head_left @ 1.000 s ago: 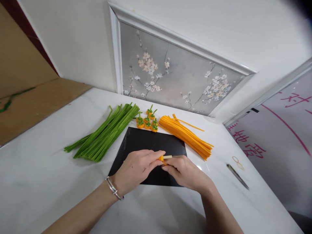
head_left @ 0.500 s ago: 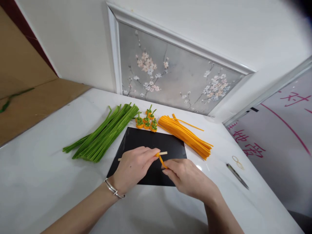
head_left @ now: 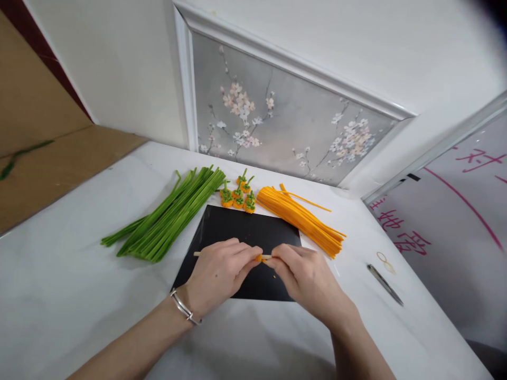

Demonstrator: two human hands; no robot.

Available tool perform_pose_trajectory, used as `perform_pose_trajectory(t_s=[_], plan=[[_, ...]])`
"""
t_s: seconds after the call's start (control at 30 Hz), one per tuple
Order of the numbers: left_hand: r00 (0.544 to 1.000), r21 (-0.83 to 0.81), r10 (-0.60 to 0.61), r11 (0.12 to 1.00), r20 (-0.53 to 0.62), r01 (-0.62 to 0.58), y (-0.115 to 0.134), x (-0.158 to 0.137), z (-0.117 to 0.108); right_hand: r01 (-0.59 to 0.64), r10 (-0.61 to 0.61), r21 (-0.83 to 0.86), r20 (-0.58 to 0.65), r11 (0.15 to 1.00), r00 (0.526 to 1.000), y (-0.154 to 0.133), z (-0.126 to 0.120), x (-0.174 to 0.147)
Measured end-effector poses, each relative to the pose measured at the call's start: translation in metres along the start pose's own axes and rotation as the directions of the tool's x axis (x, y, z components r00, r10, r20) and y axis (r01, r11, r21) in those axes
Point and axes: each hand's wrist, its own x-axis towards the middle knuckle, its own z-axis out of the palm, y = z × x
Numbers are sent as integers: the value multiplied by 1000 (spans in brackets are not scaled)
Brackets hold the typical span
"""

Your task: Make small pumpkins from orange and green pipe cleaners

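Observation:
My left hand point(head_left: 222, 269) is closed around a thin pale wooden stick point(head_left: 197, 254) above the black mat, with the stick's left end poking out behind the knuckles. An orange pipe cleaner point(head_left: 259, 258) is wound round the stick at the left fingertips. My right hand point(head_left: 303, 274) pinches at the stick's right end, its fingertips on the pipe cleaner's short tail and close against the left fingers. Most of the tail and the stick's right tip are hidden by the right fingers. A silver bangle sits on my left wrist.
Green pipe cleaners point(head_left: 170, 219) lie bundled at left, orange ones point(head_left: 303, 219) at right. Several small orange-and-green pipe-cleaner pieces point(head_left: 238, 194) stand behind the black mat point(head_left: 253, 227). Scissors or tweezers-like metal tool point(head_left: 385, 285) and clear rings point(head_left: 386, 262) lie far right. A framed wall panel point(head_left: 285, 121) rises behind.
My right hand has moved up and in to the stick, and the orange tail that stretched between the hands is now mostly wrapped or covered. The left hand keeps its hold.

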Motion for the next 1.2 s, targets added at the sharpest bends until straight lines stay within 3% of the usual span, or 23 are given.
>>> perform_pose_trajectory(t_s=[0.1, 0.23, 0.4, 0.6, 0.8, 0.97, 1.07, 1.2], plan=[[998, -21, 32, 999, 54, -31, 4, 0, 1, -56, 56, 204, 6, 977, 998, 8, 4, 5], [992, -59, 38, 998, 122, -31, 7, 1, 0, -163, 133, 406, 103, 899, 986, 15, 9, 11], [993, -76, 31, 997, 110, -23, 9, 1, -3, -220, 178, 488, 132, 845, 975, 19, 12, 15], [995, -100, -83, 991, 51, 88, 8, -3, 0, -257, 210, 609, 149, 750, 966, 24, 18, 17], [988, -217, -74, 971, 133, 101, 9, -1, -2, -376, 304, 734, 238, 566, 922, 20, 29, 20], [981, -274, -95, 952, 166, 139, 11, 0, -4, -425, 354, 753, 269, 502, 896, 17, 30, 21], [977, -362, -142, 912, 156, 191, 12, 2, -7, -436, 381, 745, 261, 505, 887, 17, 29, 21], [944, -573, -256, 750, 209, 330, 13, 7, -9, -415, 360, 750, 250, 514, 899, 19, 26, 18]])
